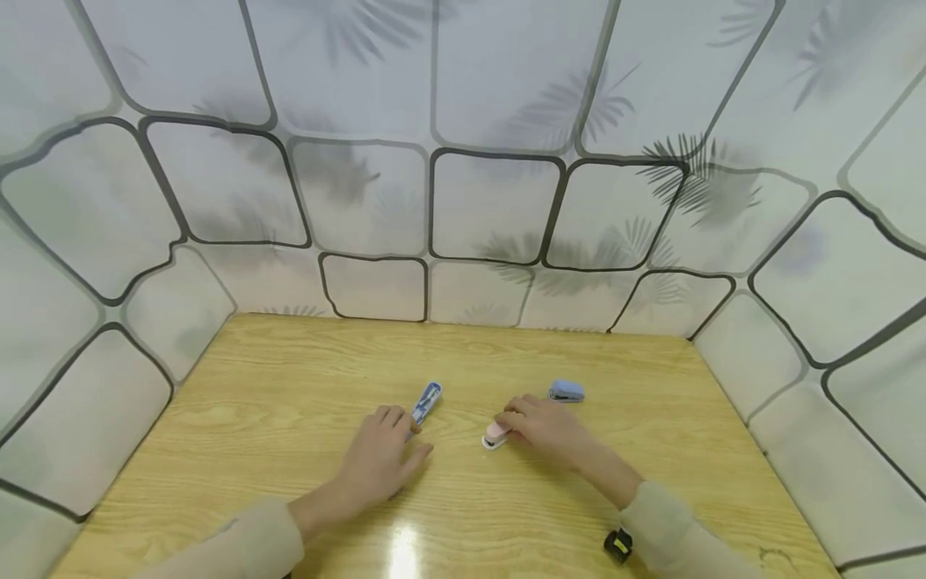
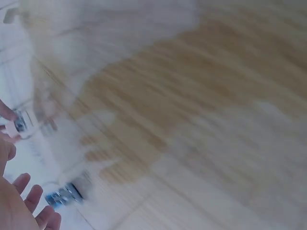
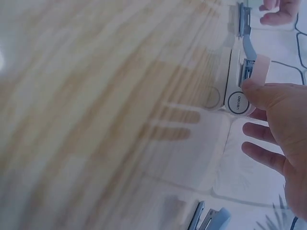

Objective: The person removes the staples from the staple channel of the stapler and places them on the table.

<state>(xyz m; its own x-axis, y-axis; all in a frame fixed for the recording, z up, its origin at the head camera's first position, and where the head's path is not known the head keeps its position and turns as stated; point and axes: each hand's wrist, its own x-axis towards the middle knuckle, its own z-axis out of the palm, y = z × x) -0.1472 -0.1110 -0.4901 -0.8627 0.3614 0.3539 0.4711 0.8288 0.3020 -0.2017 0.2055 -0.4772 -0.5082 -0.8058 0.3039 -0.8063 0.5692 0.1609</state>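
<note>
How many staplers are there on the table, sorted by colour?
Blue-and-white patterned stapler: 1
Pink-and-white stapler: 1
Plain light-blue stapler: 1
Total staplers: 3

pink stapler [image 1: 495, 433] with white base, light-blue stapler [image 1: 567, 391], patterned stapler [image 1: 428, 401] seemingly blue and white, and yellow wood-grained bench [image 1: 289, 370].

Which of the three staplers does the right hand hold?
The pink stapler; the patterned blue stapler and the plain blue stapler lie outside the right hand.
</note>
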